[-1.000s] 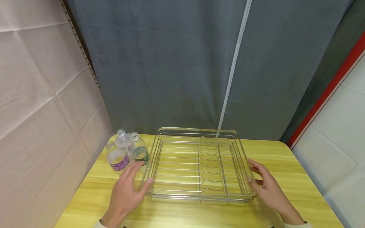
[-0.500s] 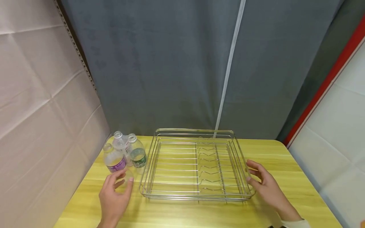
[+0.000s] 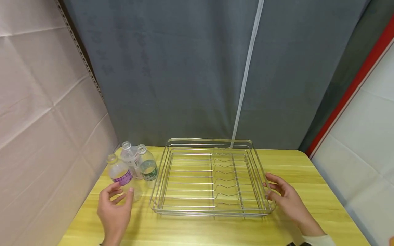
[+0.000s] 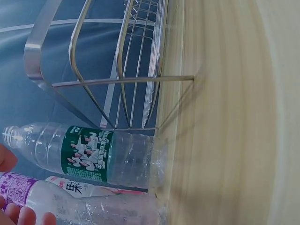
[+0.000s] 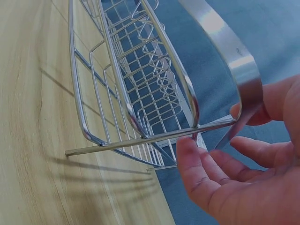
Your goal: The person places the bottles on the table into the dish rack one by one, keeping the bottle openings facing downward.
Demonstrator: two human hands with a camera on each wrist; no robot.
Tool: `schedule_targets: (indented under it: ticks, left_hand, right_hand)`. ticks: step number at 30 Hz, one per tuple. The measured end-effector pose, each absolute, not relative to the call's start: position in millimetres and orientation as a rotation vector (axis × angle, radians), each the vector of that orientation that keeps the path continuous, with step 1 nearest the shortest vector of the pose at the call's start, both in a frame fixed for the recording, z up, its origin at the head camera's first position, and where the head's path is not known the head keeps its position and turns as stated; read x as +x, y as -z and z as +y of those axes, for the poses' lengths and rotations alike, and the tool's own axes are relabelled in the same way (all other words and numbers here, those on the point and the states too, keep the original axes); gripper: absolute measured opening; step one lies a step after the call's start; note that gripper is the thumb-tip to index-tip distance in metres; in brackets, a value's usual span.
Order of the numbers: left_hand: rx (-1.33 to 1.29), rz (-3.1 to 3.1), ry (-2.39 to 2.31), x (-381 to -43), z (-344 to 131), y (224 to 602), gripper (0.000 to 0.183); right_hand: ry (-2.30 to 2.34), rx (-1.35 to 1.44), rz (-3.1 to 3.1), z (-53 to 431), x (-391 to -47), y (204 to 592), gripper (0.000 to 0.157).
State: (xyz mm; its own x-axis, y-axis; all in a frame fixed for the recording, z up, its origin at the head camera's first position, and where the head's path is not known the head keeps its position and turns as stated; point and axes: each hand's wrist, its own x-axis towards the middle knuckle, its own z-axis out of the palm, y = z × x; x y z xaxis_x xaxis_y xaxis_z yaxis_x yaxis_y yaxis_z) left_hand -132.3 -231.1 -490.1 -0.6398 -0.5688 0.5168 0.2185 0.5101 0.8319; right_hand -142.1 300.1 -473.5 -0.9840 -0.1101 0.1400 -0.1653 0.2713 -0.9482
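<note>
A clear plastic bottle with a purple label [image 3: 122, 178] leans slightly at the left, my left hand [image 3: 114, 210] curled about its body from the near side. In the left wrist view fingertips [image 4: 27, 216] lie over that label, with the thumb on the opposite side. Right behind stand a green-labelled bottle [image 4: 86, 153] and a bottle with pinkish print [image 3: 131, 160], all without caps. A metal wire dish rack [image 3: 212, 190] sits in the middle of the table. At its right side my right hand [image 3: 284, 200] holds the rim, fingers bent around the flat band [image 5: 246, 70].
The wood-patterned table [image 3: 191, 232] ends at a dark grey curtain [image 3: 184, 75] behind. A pale cloth wall [image 3: 46, 136] closes off the left side. White sheeting [image 3: 363, 143] with a red strip [image 3: 354, 85] borders the right.
My left hand has left the rack's left side and moved left to the purple-labelled bottle, which has shifted and tipped slightly left. The right hand has stayed at the rack.
</note>
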Motion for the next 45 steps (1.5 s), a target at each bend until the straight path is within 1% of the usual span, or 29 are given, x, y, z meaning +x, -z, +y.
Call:
schedule_targets:
  ticks: [11, 25, 36, 45]
  left_hand:
    - [0.418, -1.882, 1.224, -142.5, -241.1, 492.6, 0.068]
    - [0.498, -1.974, 1.330, -156.4, -253.0, 499.1, 0.080]
    - [0.494, -1.967, 1.365, -163.7, -255.0, 502.0, 0.080]
    - [0.481, -1.983, 1.385, -164.6, -254.0, 502.7, 0.081]
  right_hand:
    - [-1.910, 0.197, -2.482, 300.1, -142.6, 472.3, 0.057]
    - [-1.957, 0.219, -2.450, 300.7, -143.3, 472.6, 0.057]
    - [-2.005, 0.209, -2.444, 300.6, -144.9, 472.1, 0.059]
    - [-2.043, 0.215, -2.415, 303.3, -144.2, 475.9, 0.057]
